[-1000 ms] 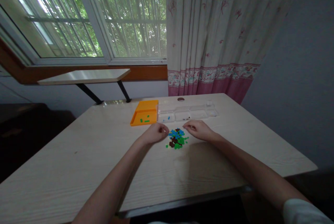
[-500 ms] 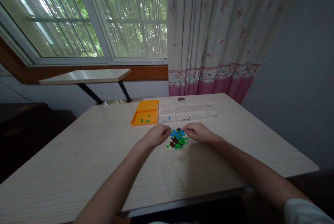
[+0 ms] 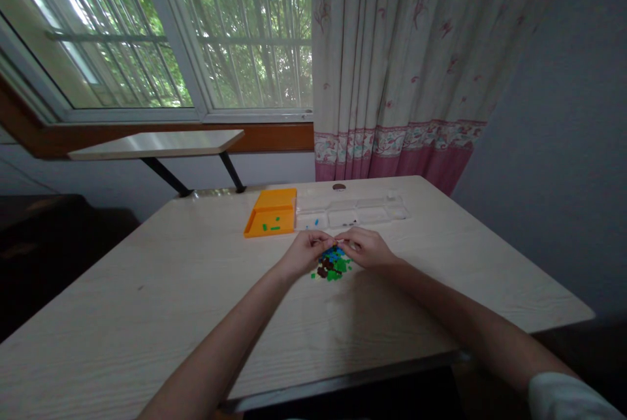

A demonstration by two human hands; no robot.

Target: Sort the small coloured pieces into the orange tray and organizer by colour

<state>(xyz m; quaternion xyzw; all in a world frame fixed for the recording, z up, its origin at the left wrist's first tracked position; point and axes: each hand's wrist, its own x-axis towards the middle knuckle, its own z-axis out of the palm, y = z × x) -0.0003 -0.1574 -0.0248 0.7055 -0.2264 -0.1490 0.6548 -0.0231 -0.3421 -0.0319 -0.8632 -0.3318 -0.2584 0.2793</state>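
Observation:
A pile of small plastic building pieces [image 3: 336,270] in green, blue and brown lies on the table between my arms. Over its far side, my left hand [image 3: 309,251] and my right hand [image 3: 365,247] meet with fingertips almost touching. Both hands are closed in a pinch. Whatever sits between the fingertips is too small and too covered to make out. Part of the blue pieces is hidden behind the fingers.
Beyond my hands stands an orange tray [image 3: 270,193] with several green pieces in it. To its right is a clear compartment tray [image 3: 343,206] holding a few blue and dark bits. A dark round spot [image 3: 339,187] marks the table's far edge. A raised shelf [image 3: 161,143] stands back left.
My hands have come together from either side of the pile, and the fingertips now meet above its far part, covering some blue pieces. The view has shifted slightly.

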